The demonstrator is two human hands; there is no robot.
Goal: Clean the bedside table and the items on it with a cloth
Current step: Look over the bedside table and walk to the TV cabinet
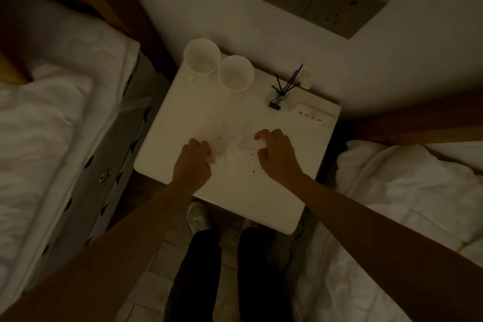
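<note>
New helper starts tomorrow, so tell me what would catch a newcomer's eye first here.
First, the two hands over the white bedside table: the left hand and right hand hold a pale cloth between them, with dark crumbs scattered beside it. Next, two white cups stand side by side at the back left corner.

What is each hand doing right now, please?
Left hand: fingers curled, gripping one end of the white cloth.
Right hand: fingers curled at the cloth's other end; an actual grip cannot be told.
</note>
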